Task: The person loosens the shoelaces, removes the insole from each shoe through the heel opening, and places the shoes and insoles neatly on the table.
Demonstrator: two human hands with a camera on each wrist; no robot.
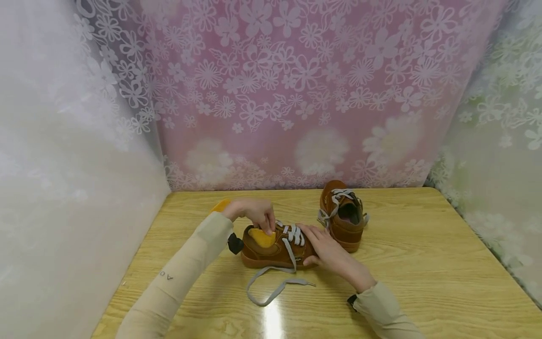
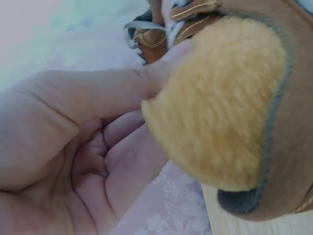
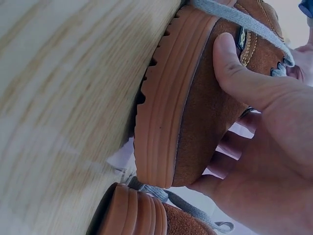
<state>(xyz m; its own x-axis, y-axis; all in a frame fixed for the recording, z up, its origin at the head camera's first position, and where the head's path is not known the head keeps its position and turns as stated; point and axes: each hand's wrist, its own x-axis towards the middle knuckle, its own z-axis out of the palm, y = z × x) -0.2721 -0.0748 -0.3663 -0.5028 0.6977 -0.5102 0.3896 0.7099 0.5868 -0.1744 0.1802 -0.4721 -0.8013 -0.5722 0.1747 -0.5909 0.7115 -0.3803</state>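
Observation:
A brown lace-up shoe (image 1: 271,254) lies on the table with its toe to the right and one grey lace trailing loose. In its opening sits a fuzzy yellow insole (image 2: 220,103). My left hand (image 1: 256,212) pinches the insole's edge between thumb and fingers, by the shoe's tongue; part of the insole is hidden inside the shoe. My right hand (image 1: 328,249) grips the toe, with the thumb on the near side and the fingers over the far side, as the right wrist view shows.
A second brown shoe (image 1: 353,230) with tied grey laces stands behind the right hand, close to the first shoe's toe. Another orange-yellow piece (image 1: 221,205) lies partly hidden behind the left wrist. Flowered curtains (image 1: 296,94) enclose the wooden table (image 1: 423,254) at the back and sides.

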